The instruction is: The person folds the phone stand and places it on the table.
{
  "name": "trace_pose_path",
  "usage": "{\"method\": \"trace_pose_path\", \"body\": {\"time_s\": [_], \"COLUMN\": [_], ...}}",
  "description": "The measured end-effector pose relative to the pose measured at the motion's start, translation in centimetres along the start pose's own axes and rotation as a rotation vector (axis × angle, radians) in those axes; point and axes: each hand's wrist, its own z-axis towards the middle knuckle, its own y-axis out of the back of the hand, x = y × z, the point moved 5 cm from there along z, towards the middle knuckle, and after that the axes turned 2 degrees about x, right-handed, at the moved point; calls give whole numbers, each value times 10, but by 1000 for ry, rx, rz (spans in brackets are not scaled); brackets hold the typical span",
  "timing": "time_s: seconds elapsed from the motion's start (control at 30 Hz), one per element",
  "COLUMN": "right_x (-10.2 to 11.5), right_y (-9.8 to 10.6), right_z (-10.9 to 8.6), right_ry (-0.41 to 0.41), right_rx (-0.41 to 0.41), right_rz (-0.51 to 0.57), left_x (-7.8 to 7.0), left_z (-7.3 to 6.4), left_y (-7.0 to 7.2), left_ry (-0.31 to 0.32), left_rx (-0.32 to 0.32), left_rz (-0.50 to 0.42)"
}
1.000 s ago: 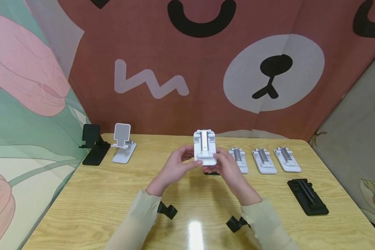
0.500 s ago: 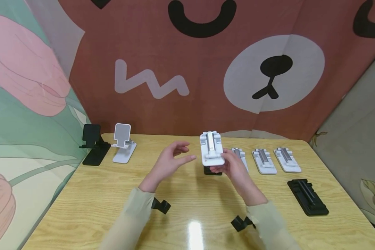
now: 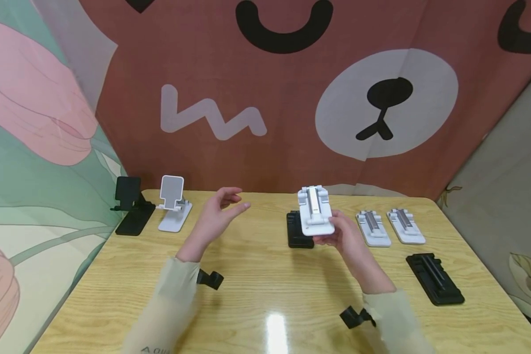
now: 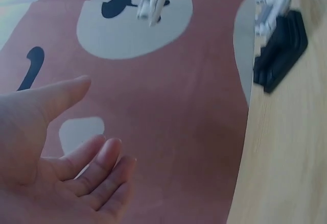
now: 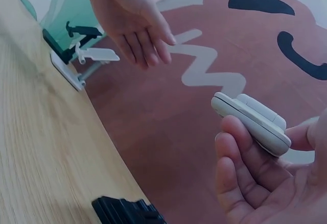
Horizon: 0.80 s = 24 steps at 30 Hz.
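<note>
Right hand (image 3: 342, 233): thumb and fingers pinch the lower right edge of a folded white stand (image 3: 316, 211), raised above the table (image 3: 248, 290). Left hand (image 3: 214, 214) is in the air, well apart; fingers released, loosely bent. In the head view, a folded black stand (image 3: 294, 232) lies partly behind the held one; two folded white stands (image 3: 373, 229) lie to the right.

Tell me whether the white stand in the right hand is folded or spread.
Folded: the white stand is a compact slab, parts flat together, no panel raised.
</note>
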Motion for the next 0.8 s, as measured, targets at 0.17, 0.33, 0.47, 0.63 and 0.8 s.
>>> {"method": "trace_pose_path", "body": {"time_s": [0.17,0.33,0.47,0.63,0.8], "right_x": [2,2,2,2,-1], "right_y": [13,30,46,65,83], "right_z": [-6,-12,-18,-28,-39], "right_ry": [2,-5,-4,-8,-46], "right_rx": [-16,-47,-75,-93,-129], "right_rz": [-40,-53,-43,-83,-125], "left_x": [-2,0,4,9,17], "left_z": [4,9,10,11,15], "left_y": [23,46,61,79,101], "left_ry": [10,32,50,50,98], "left_rx": [-50,-110,-146,-203,-277], "left_rz": [51,105,143,178,261]}}
